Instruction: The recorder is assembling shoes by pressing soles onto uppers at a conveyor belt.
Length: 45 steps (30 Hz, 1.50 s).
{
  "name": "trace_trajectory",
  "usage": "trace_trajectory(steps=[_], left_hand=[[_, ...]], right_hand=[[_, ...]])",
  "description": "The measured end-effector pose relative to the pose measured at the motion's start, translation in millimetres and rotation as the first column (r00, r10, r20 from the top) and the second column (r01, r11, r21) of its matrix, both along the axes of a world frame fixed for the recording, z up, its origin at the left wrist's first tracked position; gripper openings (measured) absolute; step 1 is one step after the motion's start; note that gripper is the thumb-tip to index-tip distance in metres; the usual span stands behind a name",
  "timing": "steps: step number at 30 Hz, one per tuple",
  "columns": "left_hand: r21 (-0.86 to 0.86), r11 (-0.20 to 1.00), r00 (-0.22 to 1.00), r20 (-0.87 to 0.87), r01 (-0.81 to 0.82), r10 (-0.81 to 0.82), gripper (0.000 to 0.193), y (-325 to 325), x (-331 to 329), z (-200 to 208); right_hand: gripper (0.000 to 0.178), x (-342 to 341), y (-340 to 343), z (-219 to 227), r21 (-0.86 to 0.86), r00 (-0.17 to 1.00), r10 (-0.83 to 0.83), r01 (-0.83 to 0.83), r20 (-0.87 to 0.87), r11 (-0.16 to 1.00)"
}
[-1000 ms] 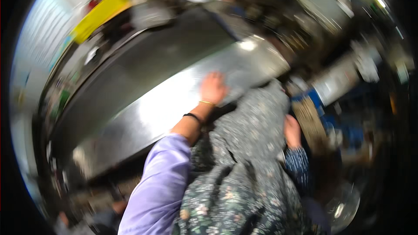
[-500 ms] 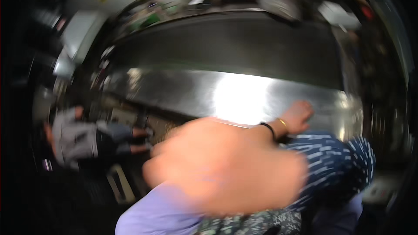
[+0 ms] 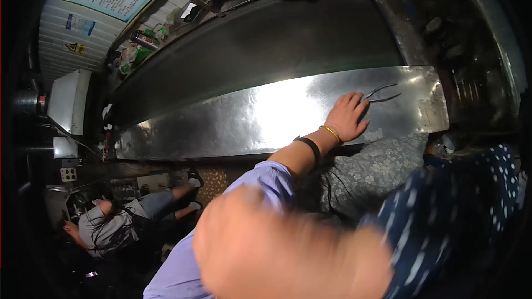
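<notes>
Left hand (image 3: pixel 348 117) and right hand (image 3: pixel 249 243) at a metal tabletop (image 3: pixel 210 127) bearing tweezers (image 3: pixel 383 99).
Left: palm down, fingers slightly spread, beside the tweezers' joined end near the tabletop's right end; contact unclear. Right: blurred, before the tabletop's near edge; whether spread or closed cannot be told.

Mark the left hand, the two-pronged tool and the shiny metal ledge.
Left hand (image 3: pixel 347 118): head view, back of the hand.
Two-pronged tool (image 3: pixel 385 100): head view, its lower prong.
Shiny metal ledge (image 3: pixel 221 124): head view, bare top.
</notes>
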<state>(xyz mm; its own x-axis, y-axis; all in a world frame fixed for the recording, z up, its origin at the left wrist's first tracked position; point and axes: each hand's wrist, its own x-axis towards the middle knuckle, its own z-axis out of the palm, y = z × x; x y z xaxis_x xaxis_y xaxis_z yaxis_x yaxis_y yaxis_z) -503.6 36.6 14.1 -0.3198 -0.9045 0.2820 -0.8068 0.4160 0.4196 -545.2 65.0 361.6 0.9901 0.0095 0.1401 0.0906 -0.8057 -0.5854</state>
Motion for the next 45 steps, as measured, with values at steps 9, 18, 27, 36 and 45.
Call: trace_trajectory(steps=[9,18,27,36,45], left_hand=[[0.221,0.973,0.981,-0.194,0.065,-0.022,0.046,-6,6,-47],[0.117,0.992,0.998,-0.03,0.053,-0.05,0.034,-6,1,-39],[0.047,0.998,0.994,0.098,0.037,-0.041,0.031,-8,5,-4],[-0.03,1.0,0.997,-0.079,-0.005,0.003,0.058,5,4,-1],[-0.066,0.994,0.98,-0.188,-0.083,0.069,0.067,24,26,-10]], right_hand=[[0.025,-23,-66,-141,-0.001,0.775,-0.623,0.626,-0.105,0.78],[0.03,-51,-49,-201,0.229,0.713,-0.674,0.701,-0.192,0.676],[0.029,-81,-63,-228,0.735,0.554,-0.721,0.672,-0.417,0.091],[0.025,-172,60,-228,-0.174,0.411,-0.902,0.905,0.133,0.387],[0.017,-155,71,-250,-0.284,0.425,-0.867,0.892,0.261,0.352]])
